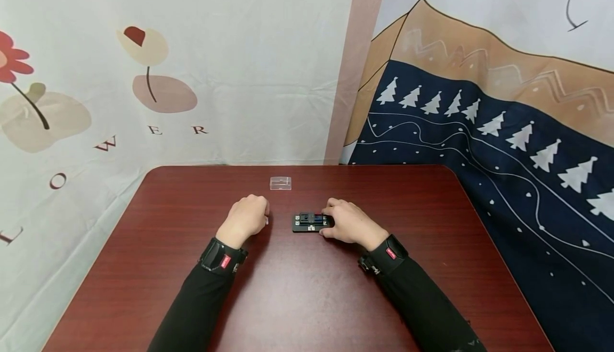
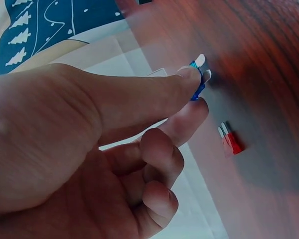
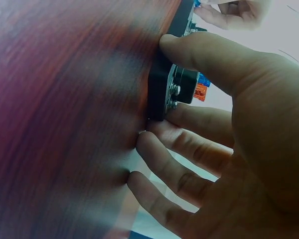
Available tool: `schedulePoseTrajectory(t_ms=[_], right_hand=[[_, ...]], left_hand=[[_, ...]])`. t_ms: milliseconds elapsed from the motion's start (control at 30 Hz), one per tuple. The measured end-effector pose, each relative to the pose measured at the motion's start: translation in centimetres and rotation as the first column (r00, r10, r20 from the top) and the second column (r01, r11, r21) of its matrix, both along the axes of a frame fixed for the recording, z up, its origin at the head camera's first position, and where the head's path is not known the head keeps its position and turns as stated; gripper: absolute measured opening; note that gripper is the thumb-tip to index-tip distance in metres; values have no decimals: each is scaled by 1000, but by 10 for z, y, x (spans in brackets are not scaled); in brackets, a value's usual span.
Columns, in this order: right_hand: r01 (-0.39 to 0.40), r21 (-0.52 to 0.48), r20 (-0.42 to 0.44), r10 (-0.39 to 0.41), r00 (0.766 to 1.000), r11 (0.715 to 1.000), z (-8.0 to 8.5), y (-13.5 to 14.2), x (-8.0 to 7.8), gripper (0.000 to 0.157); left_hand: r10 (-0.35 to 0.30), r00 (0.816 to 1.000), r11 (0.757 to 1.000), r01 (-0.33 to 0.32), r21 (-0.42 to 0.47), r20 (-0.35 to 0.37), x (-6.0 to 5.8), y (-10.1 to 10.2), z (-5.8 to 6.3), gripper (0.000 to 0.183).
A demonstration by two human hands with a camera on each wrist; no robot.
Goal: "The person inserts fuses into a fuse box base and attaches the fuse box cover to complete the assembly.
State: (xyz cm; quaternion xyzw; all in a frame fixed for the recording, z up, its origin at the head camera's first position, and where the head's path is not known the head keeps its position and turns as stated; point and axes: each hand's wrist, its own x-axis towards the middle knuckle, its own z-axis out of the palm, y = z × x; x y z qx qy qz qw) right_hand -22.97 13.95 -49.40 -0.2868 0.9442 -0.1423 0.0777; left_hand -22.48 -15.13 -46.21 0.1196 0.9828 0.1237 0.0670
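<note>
My left hand pinches a blue blade fuse between thumb and forefinger, its two metal prongs pointing out past the fingertips. A red blade fuse lies on the table beyond that hand in the left wrist view. To the right, a black fuse block with metal screws sits flat on the table. My right hand grips its right end, thumb on the near side and forefinger on the far side. An orange fuse and another blue fuse are seated in the block, partly hidden by the thumb.
A small clear plastic box stands near the back edge of the reddish-brown table. Behind the table hang a pale printed cloth and a dark blue cloth with white trees.
</note>
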Motion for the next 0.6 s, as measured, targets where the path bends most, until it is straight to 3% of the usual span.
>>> schedulePoseTrajectory(t_ms=[600], right_hand=[[9, -8, 3, -9, 1000, 1000, 0, 0, 1, 53]], left_hand=[[-9, 999, 1000, 9, 19, -35, 2, 4, 7, 22]])
